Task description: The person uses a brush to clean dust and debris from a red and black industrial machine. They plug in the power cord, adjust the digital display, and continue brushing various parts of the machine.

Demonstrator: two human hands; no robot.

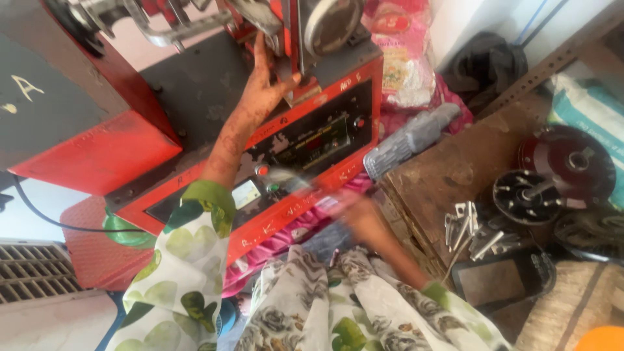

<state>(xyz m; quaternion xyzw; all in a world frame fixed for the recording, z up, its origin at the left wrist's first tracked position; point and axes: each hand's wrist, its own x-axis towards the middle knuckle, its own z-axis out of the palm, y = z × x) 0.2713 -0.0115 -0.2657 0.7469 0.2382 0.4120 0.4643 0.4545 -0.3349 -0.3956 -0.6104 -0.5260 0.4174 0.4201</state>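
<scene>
My left hand (263,84) reaches up onto the top of a red and black machine (195,97), with the thumb out toward a metal part under a grey round wheel (331,23). Whether it grips anything there I cannot tell. My right hand (354,211) is blurred, low in front of the machine's red control panel (305,146), near a blurred pale streak. What it holds, if anything, is unclear. Both sleeves are white with green heart and flower prints.
A wooden bench (448,175) at right carries several metal parts (471,234), dark round discs (526,195) and a red disc (572,162). A grey ribbed piece (406,140) lies by pink sacks (406,58). A green object (123,234) and a black cable (39,214) lie at left.
</scene>
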